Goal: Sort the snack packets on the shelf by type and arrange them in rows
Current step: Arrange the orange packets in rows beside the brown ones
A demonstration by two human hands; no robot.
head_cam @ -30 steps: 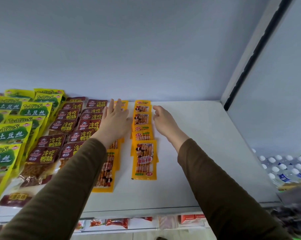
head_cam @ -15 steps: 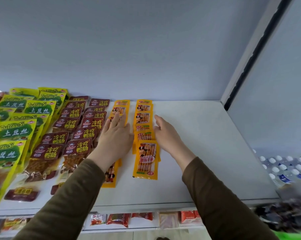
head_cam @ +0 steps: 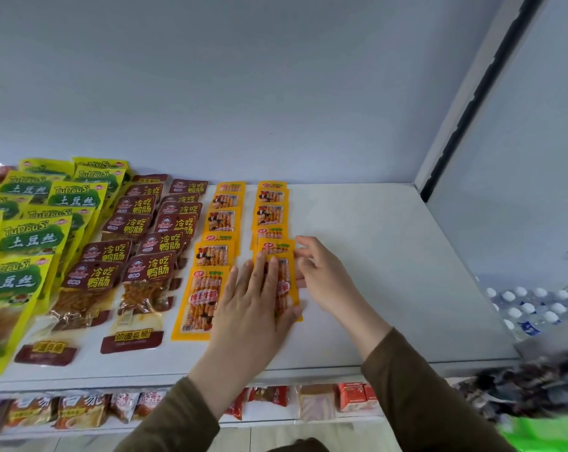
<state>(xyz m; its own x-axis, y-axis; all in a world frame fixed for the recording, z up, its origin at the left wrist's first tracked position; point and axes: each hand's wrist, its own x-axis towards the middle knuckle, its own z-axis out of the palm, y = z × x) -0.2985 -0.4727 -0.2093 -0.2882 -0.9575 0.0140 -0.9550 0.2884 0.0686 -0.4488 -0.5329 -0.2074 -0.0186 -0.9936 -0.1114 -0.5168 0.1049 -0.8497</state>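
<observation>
On the white shelf [head_cam: 390, 256] lie snack packets in rows running front to back: yellow-green packets [head_cam: 31, 236] at the left, dark red packets [head_cam: 135, 223] beside them, then two rows of orange packets [head_cam: 222, 220]. My left hand [head_cam: 256, 305] lies flat, fingers spread, on the front packet [head_cam: 291, 288] of the right orange row. My right hand [head_cam: 325, 275] rests against that packet's right edge, fingers curled and touching it. Neither hand lifts anything.
The shelf's right half is bare up to a grey side panel [head_cam: 504, 158]. A lower shelf [head_cam: 276, 402] holds more snack packets. Capped water bottles [head_cam: 530, 308] stand at the far right below.
Both hands have slid toward me along the orange rows. My left hand moved from the left orange row onto the front packet of the right row; my right hand followed along its right edge.
</observation>
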